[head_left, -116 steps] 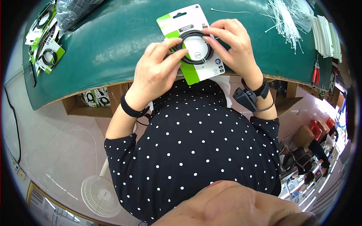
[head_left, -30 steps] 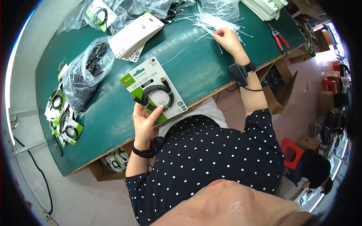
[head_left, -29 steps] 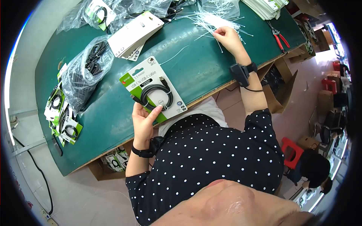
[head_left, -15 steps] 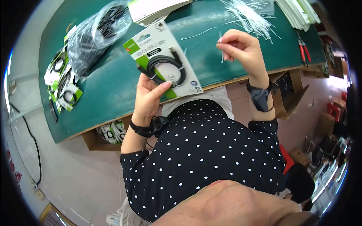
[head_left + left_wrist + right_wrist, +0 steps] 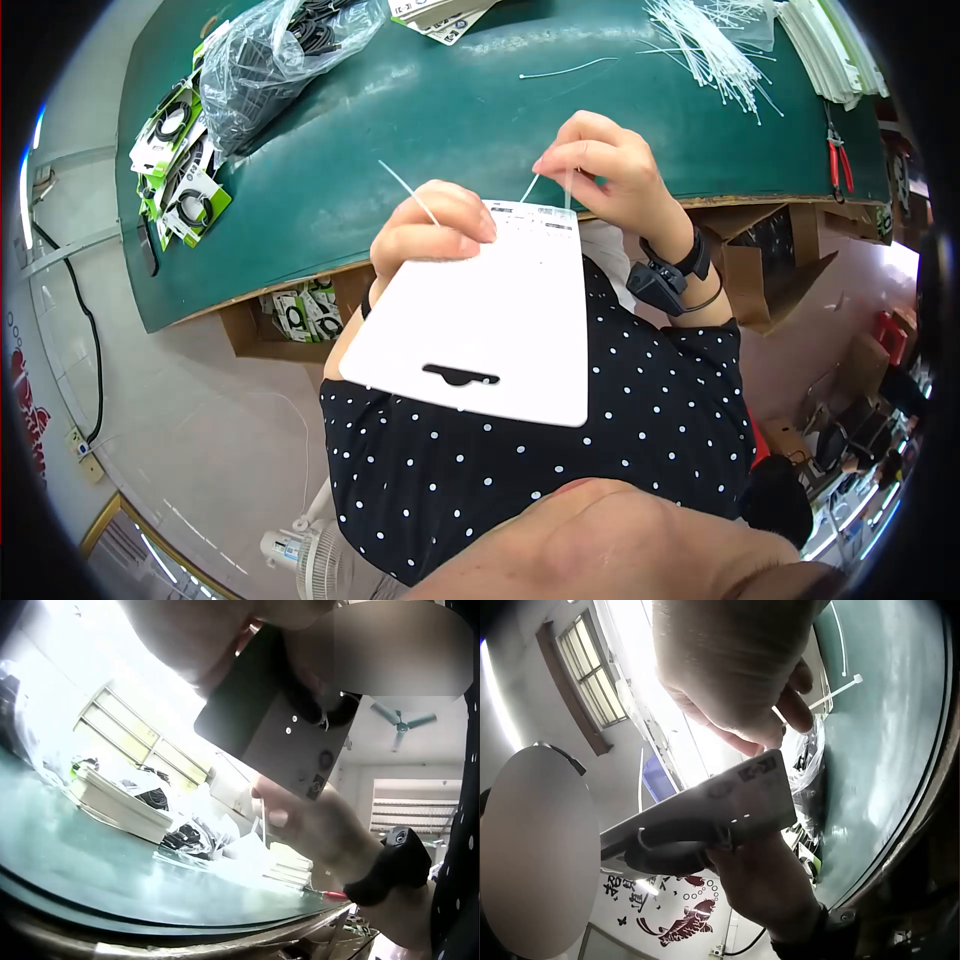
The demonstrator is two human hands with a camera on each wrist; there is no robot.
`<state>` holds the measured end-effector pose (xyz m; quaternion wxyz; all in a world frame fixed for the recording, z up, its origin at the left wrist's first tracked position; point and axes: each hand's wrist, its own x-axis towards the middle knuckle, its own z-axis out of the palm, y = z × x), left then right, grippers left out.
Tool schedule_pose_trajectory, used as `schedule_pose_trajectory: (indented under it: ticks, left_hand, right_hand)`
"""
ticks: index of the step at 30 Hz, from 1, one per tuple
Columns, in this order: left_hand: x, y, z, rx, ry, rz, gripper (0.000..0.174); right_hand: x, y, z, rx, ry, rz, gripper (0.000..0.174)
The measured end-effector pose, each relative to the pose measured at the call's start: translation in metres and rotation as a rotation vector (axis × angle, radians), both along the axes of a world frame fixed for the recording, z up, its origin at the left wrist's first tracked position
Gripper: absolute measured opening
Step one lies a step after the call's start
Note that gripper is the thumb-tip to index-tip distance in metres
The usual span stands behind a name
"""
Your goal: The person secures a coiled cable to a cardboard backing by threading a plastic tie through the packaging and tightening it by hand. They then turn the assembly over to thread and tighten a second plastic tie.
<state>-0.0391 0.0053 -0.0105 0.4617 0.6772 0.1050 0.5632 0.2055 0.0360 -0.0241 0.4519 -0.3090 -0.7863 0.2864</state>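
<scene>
My left hand (image 5: 432, 222) grips a retail cable card (image 5: 490, 310), its white back and hanger slot turned up to the head camera. On the card's other face, a coiled black cable (image 5: 667, 851) shows in the right wrist view. At the card's far edge my right hand (image 5: 615, 168) pinches a thin white cable tie (image 5: 530, 188) between thumb and index finger. A white strip (image 5: 405, 188) sticks out above my left knuckles. The left wrist view has the card (image 5: 255, 742) in shadow, with the right hand (image 5: 319, 825) just beyond it.
On the green table (image 5: 320, 190) lie a heap of white cable ties (image 5: 705, 50), one loose tie (image 5: 570, 69) and a stack of cards (image 5: 825, 50). Red-handled cutters (image 5: 838, 165) lie at the right. A plastic bag of cables (image 5: 270, 75) and carded cables (image 5: 180, 170) occupy the left.
The right hand has brought a cable tie from the heap to the card. The left hand has flipped the card from its printed front to its white back and drawn it nearer the body.
</scene>
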Motion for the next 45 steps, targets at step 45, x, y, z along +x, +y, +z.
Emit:
schedule_pose_trajectory:
  ticks: [45]
  left_hand:
    - [0.0079,0.0034,-0.0075,0.042,-0.019,-0.027,0.026]
  right_hand:
    - [-0.0017,-0.0002,0.0003,0.25,-0.006,0.058,0.022]
